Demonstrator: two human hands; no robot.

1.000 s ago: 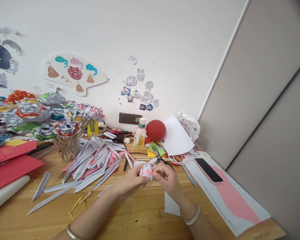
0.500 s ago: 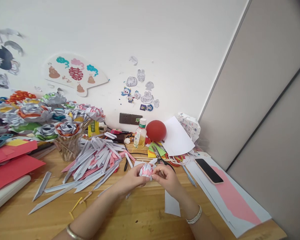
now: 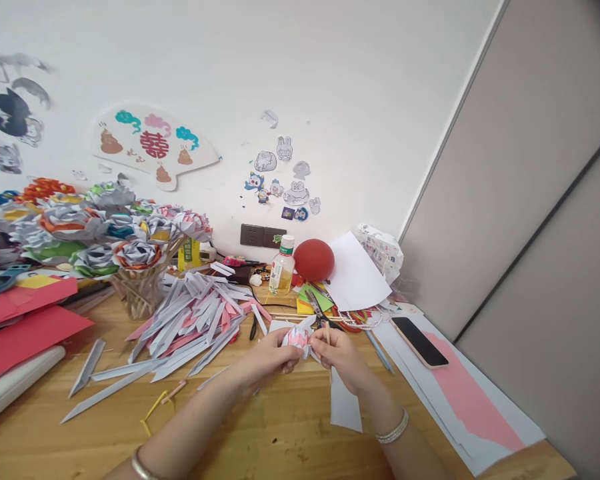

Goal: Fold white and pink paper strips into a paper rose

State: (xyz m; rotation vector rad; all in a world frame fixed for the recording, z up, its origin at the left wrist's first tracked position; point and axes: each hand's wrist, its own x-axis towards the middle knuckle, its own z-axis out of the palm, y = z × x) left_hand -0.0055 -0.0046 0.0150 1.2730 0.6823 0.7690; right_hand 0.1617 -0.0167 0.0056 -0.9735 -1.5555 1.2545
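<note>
Over the counter point(image 3: 220, 433) my left hand point(image 3: 273, 353) curls round a pink-and-white paper flower point(image 3: 298, 338), my right hand point(image 3: 341, 352) pinches a thin stick point(image 3: 329, 332) beside it, the wall fan point(image 3: 155, 143) reads 囍 in red, and the bottle label point(image 3: 277, 275) is too small to read.

Pink-white paper flower point(image 3: 297, 338), held; pale stick point(image 3: 328, 331) just beside, upright

We're in what looks like a home craft corner, cartoon cutouts point(image 3: 297, 193) dotting the white wall point(image 3: 360, 87), paper flowers point(image 3: 139, 255) crowding the wooden tabletop point(image 3: 225, 433), folded paper strips point(image 3: 200, 313) heaped beside them, scissors point(image 3: 317, 307) lying out!
</note>
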